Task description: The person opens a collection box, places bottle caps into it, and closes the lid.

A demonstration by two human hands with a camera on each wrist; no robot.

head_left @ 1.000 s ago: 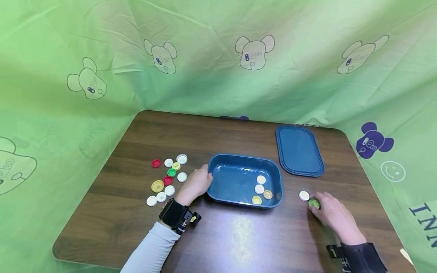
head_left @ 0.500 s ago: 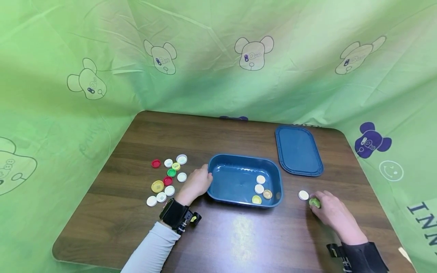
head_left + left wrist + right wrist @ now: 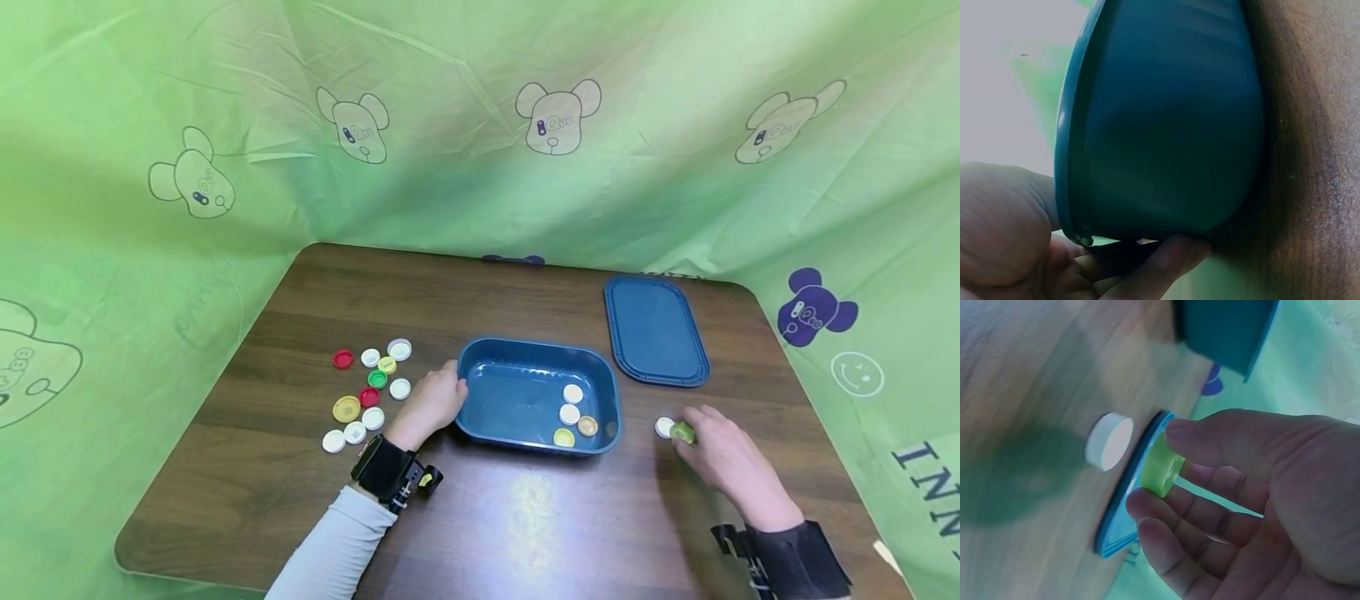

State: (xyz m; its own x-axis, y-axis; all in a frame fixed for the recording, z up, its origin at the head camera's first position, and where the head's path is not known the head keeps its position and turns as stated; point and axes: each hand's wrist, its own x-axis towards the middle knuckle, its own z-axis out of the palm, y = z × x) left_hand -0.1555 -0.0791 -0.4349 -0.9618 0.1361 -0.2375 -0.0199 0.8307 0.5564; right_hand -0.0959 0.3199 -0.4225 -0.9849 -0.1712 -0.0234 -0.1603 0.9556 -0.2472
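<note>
My right hand [image 3: 723, 454] pinches a green bottle cap [image 3: 1161, 465] between thumb and fingers, tilted and held up over the table at the right. Beside it a white bottle cap [image 3: 1110, 441] lies on the wood. At the tub's left end, my left hand [image 3: 435, 398] grips the rim of a blue plastic tub [image 3: 517, 342]; in the left wrist view the thumb is at the rim and the fingers curl against the outer wall [image 3: 1172, 137]. Inside the tub, toward its right side, lie several caps: white ones [image 3: 570, 415], a tan one [image 3: 587, 427] and a yellow one [image 3: 564, 437].
Left of the tub, several loose caps are scattered: white [image 3: 372, 418], red [image 3: 368, 397], green [image 3: 377, 379] and yellow [image 3: 347, 409]. A blue lid [image 3: 656, 332] lies flat behind the right hand. Green printed cloth [image 3: 450, 183] hangs around the wooden table [image 3: 480, 533].
My right hand has picked up the green cap and moved slightly left and away from me, so the cap now overlaps the white one's edge in the head view. The left hand stays put.
</note>
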